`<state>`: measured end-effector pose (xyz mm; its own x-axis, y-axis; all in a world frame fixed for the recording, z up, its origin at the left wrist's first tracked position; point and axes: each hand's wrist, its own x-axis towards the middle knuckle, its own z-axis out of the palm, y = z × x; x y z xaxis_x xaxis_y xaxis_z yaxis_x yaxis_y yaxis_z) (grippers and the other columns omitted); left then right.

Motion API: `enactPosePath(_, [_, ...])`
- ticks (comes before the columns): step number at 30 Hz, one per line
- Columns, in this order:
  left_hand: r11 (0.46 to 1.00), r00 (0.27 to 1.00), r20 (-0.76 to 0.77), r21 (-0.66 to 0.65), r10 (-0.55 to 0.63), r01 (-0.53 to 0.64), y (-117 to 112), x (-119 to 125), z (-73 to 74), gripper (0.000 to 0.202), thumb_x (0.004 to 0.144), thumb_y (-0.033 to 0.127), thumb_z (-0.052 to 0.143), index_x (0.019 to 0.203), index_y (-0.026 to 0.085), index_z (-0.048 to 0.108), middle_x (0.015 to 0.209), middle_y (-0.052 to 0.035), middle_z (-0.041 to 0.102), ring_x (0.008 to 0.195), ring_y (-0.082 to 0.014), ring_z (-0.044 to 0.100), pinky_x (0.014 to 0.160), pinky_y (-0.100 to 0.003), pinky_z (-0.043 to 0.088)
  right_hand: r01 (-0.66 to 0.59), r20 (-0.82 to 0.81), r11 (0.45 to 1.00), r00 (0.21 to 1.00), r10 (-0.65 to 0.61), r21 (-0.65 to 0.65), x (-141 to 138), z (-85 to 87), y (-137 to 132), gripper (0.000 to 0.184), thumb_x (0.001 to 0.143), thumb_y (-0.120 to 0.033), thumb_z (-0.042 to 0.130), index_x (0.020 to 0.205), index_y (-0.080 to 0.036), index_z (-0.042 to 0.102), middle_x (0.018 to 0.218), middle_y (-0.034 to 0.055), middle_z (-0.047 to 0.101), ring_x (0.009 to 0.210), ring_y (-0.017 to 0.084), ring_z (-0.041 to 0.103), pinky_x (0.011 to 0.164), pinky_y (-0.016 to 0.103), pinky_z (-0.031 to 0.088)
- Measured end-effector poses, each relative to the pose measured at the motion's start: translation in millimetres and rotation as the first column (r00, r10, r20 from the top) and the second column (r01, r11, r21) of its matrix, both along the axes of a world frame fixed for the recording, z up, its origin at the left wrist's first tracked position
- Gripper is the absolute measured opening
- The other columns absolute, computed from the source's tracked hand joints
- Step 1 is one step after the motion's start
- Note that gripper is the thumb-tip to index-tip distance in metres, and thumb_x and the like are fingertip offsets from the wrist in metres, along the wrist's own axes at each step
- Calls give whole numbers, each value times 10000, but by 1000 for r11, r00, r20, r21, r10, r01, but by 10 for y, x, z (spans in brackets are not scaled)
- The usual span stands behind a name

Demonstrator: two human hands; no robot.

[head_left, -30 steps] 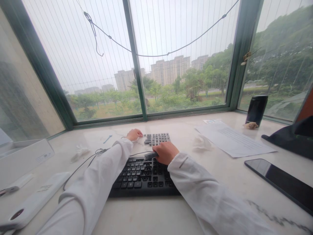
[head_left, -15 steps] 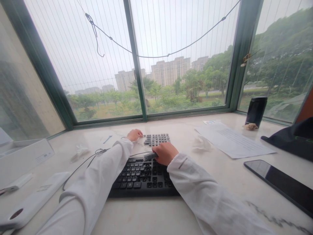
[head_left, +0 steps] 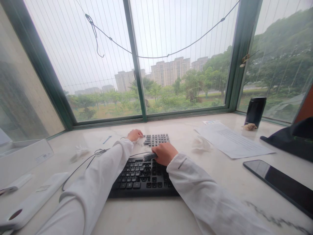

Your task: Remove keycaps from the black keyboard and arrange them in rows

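Note:
A black keyboard (head_left: 141,178) lies on the pale marble sill in front of me, its far part under my hands. My right hand (head_left: 165,152) is closed around a small dark grey tool (head_left: 149,156) held over the keys. My left hand (head_left: 134,134) rests further back, fingers curled, beside a cluster of loose black keycaps (head_left: 156,139); what it holds, if anything, I cannot make out. Both arms wear white sleeves. The keyboard's thin cable (head_left: 84,162) runs off to the left.
A printed paper sheet (head_left: 234,142), a dark phone or tablet (head_left: 278,181) and a black cup (head_left: 255,111) lie to the right. White boxes (head_left: 24,156) and a white device (head_left: 31,204) sit left. Crumpled tissues (head_left: 201,143) lie near the keycaps. Windows close off the back.

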<state>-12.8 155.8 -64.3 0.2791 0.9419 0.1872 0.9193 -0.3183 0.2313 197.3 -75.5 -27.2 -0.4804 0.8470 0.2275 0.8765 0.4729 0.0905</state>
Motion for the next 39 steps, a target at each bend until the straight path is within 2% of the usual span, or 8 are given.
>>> enactPosePath(8, [1000,1000,-20,24,7,-7,-54,21,12,204,766,355,693,954,281,723,997,6,717,918,-163,633,811,-226,463,0,1,1000,1000,0,0,1,24,-15,205,792,-262,530,911,-183,677,862,113,706,784,264,678,659,329,465])
enactPosePath(14, [997,1000,-26,79,2,0,-237,61,207,195,797,350,669,977,284,709,1021,4,704,965,-186,612,849,-258,450,7,8,1000,1000,-7,-6,6,34,-29,202,800,-263,530,919,-192,677,879,109,707,799,258,677,683,329,463])
enactPosePath(20, [988,997,-28,134,-69,72,-680,56,593,203,831,374,628,1006,300,699,1018,23,702,967,-175,605,850,-248,429,24,12,1000,1000,-23,-13,13,41,-17,195,800,-249,535,927,-199,674,895,105,706,808,252,671,691,320,451])
enactPosePath(23, [986,990,-50,96,-132,136,-999,-10,761,181,815,409,640,928,299,728,955,28,717,911,-172,620,825,-245,426,54,-1,999,999,-54,5,7,49,-6,177,829,-245,521,931,-201,659,864,93,705,785,241,671,677,306,436])
enactPosePath(26, [980,979,-63,38,-193,195,-1328,-128,845,210,783,451,666,883,288,752,930,14,730,870,-169,634,784,-231,432,102,-48,994,994,-100,40,6,55,-2,183,874,-252,483,943,-212,648,835,73,703,775,232,670,666,293,422])
enactPosePath(29, [949,948,-54,-61,-314,310,-1617,-281,829,201,775,474,673,835,303,759,907,20,735,852,-168,643,773,-231,430,160,-86,985,984,-153,73,18,57,-1,181,884,-253,477,947,-219,643,838,65,706,782,227,669,658,281,409])
enactPosePath(32, [903,907,-20,-105,-421,417,-1823,-422,741,214,800,488,649,840,309,760,863,25,736,805,-162,644,747,-244,425,197,-98,976,977,-189,88,28,50,2,185,885,-256,473,950,-223,643,846,63,711,778,226,669,636,274,395])
enactPosePath(39, [888,888,6,38,-459,459,-2002,-535,532,265,822,490,634,887,267,760,943,-6,724,848,-177,640,743,-258,426,211,-87,973,975,-203,91,-29,14,10,213,825,-212,492,956,-238,657,824,51,716,755,216,664,602,265,359])
